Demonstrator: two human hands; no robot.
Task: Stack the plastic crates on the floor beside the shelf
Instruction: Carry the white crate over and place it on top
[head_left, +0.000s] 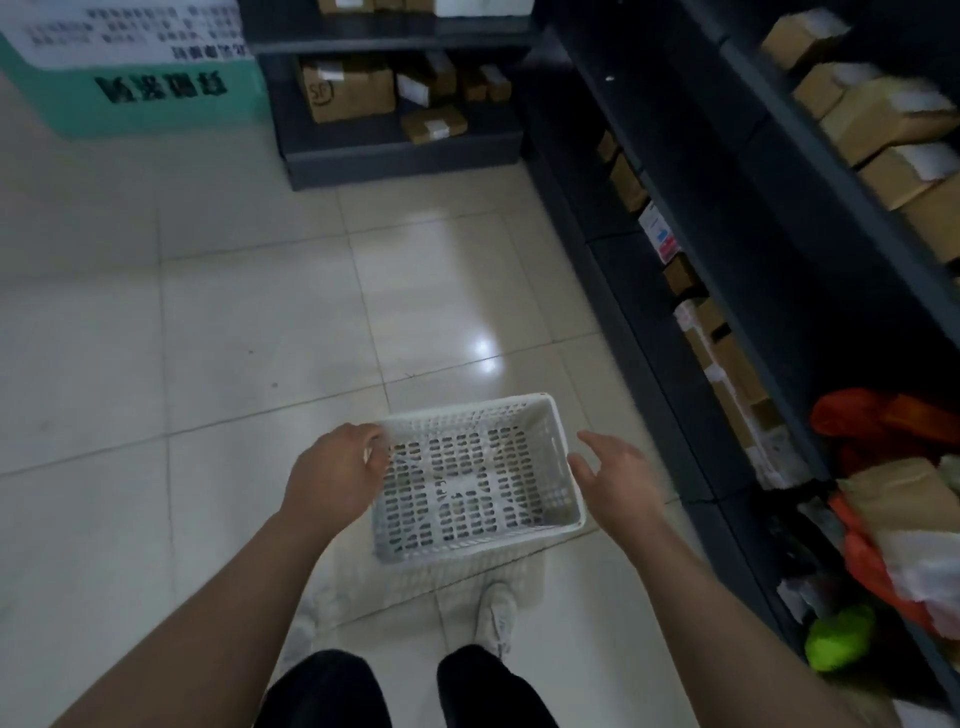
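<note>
**Item:** plastic crate (467, 483) — white, rectangular, open-topped. Its walls and base are pierced with rows of slots, and it has a rolled rim.

**Location:** held over the tiled floor (260, 312), ahead of the person's shoe (496, 618). The dark shelf (675, 260) is to its right.

**Left hand** (332, 478): fingers (375, 441) curled over the left rim, grasping it.

**Right hand** (618, 483): fingers spread and released, just beside the right rim; contact cannot be told.

**Obscured:** a faint lattice blur beneath the crate, not identifiable. Shelf contents at the right edge are cut off, and the orange bags (872, 421) are blurred.

**Writing:** a cardboard box (343, 93) on the far shelf bears a round "SF" mark. Dark characters on the green panel (156, 88) — unreadable.
</note>
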